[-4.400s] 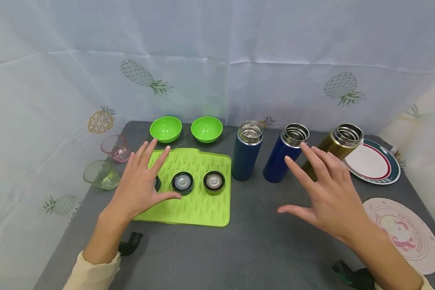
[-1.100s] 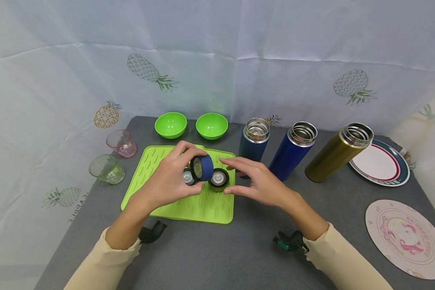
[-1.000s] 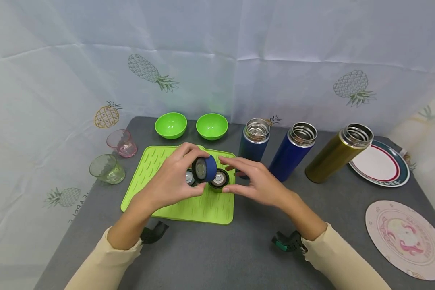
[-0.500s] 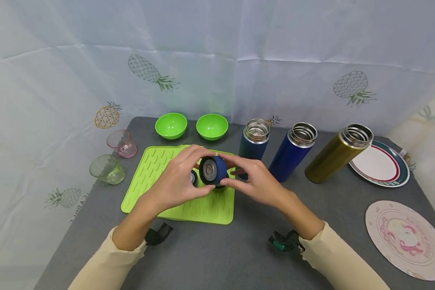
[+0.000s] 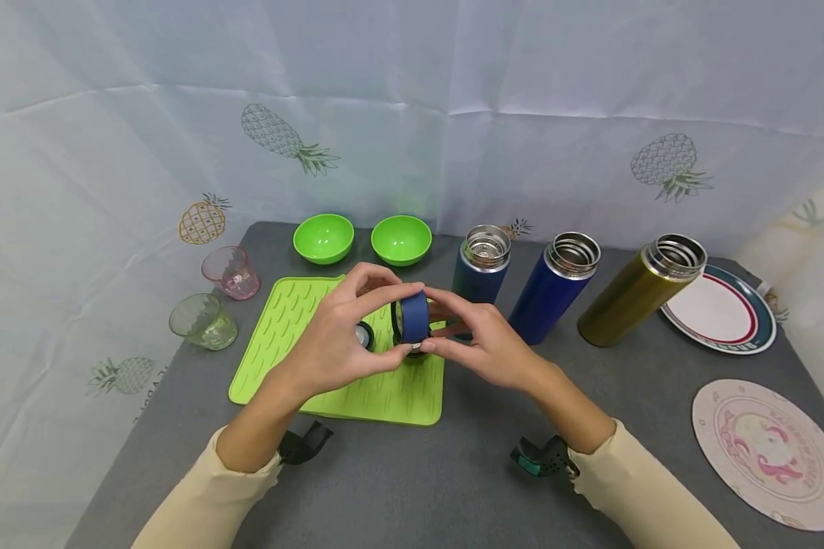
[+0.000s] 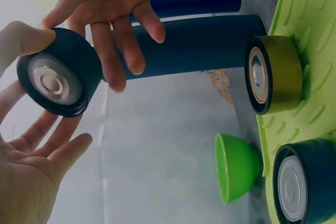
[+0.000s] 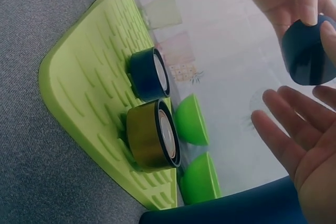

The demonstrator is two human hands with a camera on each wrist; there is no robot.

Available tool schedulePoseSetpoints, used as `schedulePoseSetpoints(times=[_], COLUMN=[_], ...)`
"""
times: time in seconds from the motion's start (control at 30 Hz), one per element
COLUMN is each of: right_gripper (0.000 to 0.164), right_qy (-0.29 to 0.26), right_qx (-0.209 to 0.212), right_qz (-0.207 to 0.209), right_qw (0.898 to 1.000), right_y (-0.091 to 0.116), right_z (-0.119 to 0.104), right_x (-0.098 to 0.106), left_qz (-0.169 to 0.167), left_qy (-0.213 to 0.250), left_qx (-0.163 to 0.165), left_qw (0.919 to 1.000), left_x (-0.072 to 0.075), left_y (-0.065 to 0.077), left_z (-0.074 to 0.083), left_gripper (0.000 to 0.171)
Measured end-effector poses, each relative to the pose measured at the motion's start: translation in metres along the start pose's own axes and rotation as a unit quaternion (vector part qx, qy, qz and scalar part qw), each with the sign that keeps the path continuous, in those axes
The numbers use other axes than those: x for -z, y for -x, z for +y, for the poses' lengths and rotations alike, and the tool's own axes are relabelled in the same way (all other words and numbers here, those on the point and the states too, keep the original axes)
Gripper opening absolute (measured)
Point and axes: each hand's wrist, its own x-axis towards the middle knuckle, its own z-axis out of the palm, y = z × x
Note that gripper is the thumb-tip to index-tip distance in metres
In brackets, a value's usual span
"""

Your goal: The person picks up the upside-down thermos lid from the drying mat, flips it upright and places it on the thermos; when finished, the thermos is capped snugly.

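A blue bottle lid (image 5: 415, 317) is held on its side above the drying mat (image 5: 275, 335), its lined inside turned toward the left. My left hand (image 5: 336, 335) grips it between thumb and fingers. From the other side my right hand (image 5: 487, 339) pinches its rim with thumb and forefinger, the other fingers spread apart. Beneath, an olive-gold lid (image 6: 283, 74) and a dark teal lid (image 6: 315, 182) lie upturned on the mat, partly hidden by the hands in the head view. To the right stand three uncapped bottles: teal (image 5: 477, 282), blue (image 5: 549, 293) and olive-gold (image 5: 625, 297).
Two green bowls (image 5: 324, 238) stand behind the mat. A pink glass (image 5: 236, 278) and a green glass (image 5: 213, 328) are on the left. At right lie a rimmed plate (image 5: 710, 313) and a pink round mat (image 5: 772, 454). A curtain (image 5: 412, 69) hangs behind the table.
Earlier both hands were apart and held nothing. The left hand took up the blue lid, brought it rightward, and the right hand took hold too. The lid has since turned more edge-on.
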Motion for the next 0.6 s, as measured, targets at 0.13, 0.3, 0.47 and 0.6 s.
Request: schedulePoseSetpoints(times=[0.13, 0.3, 0.47, 0.6], right_gripper=[0.063, 0.064, 0.066, 0.066], right_qy=[-0.017, -0.019, -0.021, -0.014], right_qx=[0.007, 0.017, 0.036, 0.044], right_qz=[-0.001, 0.003, 0.020, 0.040], right_qw=[1.000, 1.000, 0.999, 0.998], right_y=[0.0008, 0.0014, 0.0017, 0.0020], right_z=[-0.0022, -0.0044, -0.0064, -0.0090], right_x=[0.0009, 0.0009, 0.0029, 0.0045], left_qz=[-0.004, -0.003, -0.001, 0.004], left_qy=[0.000, 0.001, 0.003, 0.005], left_qx=[-0.004, -0.012, -0.012, -0.008], left_qw=[1.0000, 0.9999, 0.9999, 0.9999], left_x=[-0.0008, -0.0010, 0.0011, 0.0029], left_y=[-0.0013, -0.0017, -0.0036, -0.0046], left_z=[0.0005, 0.0005, 0.0013, 0.0016], left_gripper=[0.063, 0.064, 0.065, 0.063])
